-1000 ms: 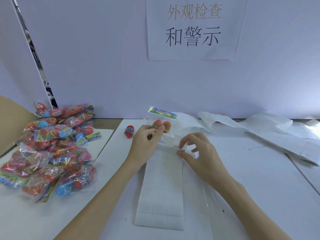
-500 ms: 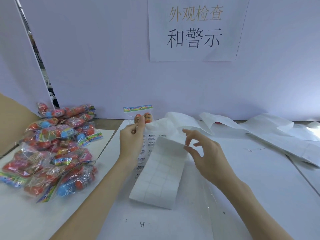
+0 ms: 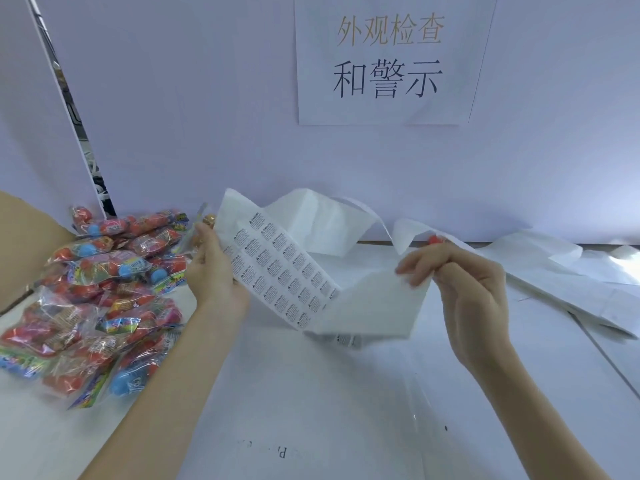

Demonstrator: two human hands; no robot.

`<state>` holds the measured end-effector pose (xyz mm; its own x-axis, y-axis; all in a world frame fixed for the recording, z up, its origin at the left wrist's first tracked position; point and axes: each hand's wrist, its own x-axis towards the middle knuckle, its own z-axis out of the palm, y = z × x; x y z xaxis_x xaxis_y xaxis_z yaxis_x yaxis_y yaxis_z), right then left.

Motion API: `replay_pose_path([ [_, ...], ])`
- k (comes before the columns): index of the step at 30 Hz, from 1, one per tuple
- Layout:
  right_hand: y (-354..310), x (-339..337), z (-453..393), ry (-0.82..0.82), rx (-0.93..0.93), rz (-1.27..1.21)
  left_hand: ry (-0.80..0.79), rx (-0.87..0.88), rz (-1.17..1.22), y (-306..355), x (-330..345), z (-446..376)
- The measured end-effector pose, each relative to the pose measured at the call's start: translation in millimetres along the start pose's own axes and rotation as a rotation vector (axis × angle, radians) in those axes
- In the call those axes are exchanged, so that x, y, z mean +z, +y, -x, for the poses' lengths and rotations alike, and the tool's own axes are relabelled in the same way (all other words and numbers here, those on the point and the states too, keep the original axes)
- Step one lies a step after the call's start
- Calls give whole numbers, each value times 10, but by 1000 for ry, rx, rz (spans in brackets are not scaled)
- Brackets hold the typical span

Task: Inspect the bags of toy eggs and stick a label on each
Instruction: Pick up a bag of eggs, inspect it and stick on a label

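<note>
I hold the label sheet point(image 3: 277, 268) lifted above the table point(image 3: 311, 410), printed side up. My left hand point(image 3: 214, 271) grips its left edge together with a small bag of toy eggs point(image 3: 199, 225); my right hand point(image 3: 460, 285) pinches its folded right edge. The pile of bags point(image 3: 93, 292) lies left, bare tabletop in front.

the bag point(image 3: 200, 233) in the left hand point(image 3: 214, 271) was mostly hidden behind the label sheet point(image 3: 277, 268). print on the labels was too small to read. a red egg point(image 3: 434, 240) showed only partly above the right hand point(image 3: 464, 289).
</note>
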<state>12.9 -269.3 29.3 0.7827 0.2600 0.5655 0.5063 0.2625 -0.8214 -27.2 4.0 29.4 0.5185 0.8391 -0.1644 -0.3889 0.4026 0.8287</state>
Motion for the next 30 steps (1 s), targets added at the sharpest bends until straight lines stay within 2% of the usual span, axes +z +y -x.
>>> replay_pose_path([
  [3,38,17,52,-149,57,326,7,42,26,-17,23,41],
  [5,77,11,75,-313,103,532,-31,29,33,-52,34,82],
  [8,129,53,96,-502,225,648,-136,-14,29,-98,67,102],
  [11,200,120,120,-597,380,638,-249,-7,-30,-130,111,183],
  [14,190,175,147,-638,523,367,-406,113,-131,-187,152,299],
  [15,178,183,149,-609,550,249,-449,171,-169,-209,157,331],
  [17,180,193,143,-424,540,143,-485,265,-275,-266,159,357],
  [21,253,223,133,-16,220,379,-557,400,-501,-380,134,376],
  [24,295,247,123,-18,128,471,-622,413,-584,-452,118,411],
  [28,343,276,133,-74,208,485,-615,436,-657,-481,143,467],
  [30,344,262,130,-77,251,455,-592,503,-688,-499,138,462],
])
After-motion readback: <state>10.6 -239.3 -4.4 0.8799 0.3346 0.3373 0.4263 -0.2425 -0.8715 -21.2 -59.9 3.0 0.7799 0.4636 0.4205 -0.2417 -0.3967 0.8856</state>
